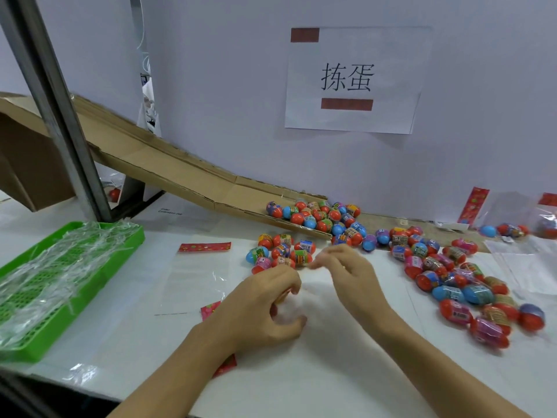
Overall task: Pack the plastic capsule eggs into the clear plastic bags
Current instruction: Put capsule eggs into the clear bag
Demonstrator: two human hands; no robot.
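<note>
1. The left hand [265, 300] is curling its fingers in, seemingly round a clear bag mouth or an egg; blur is hiding which.
2. The right hand [346, 267] is hovering just beyond it, fingers loosely bent, thumb and forefinger nearly meeting; I cannot tell whether it is pinching film.
3. A small cluster of capsule eggs [280, 254] is lying just past both hands; a bigger scatter [458, 282] is spreading to the right.
4. An empty clear bag with a red header [196, 276] is lying flat to the left.
5. Doing this well probably means holding the bag mouth wide before feeding eggs in.
</note>
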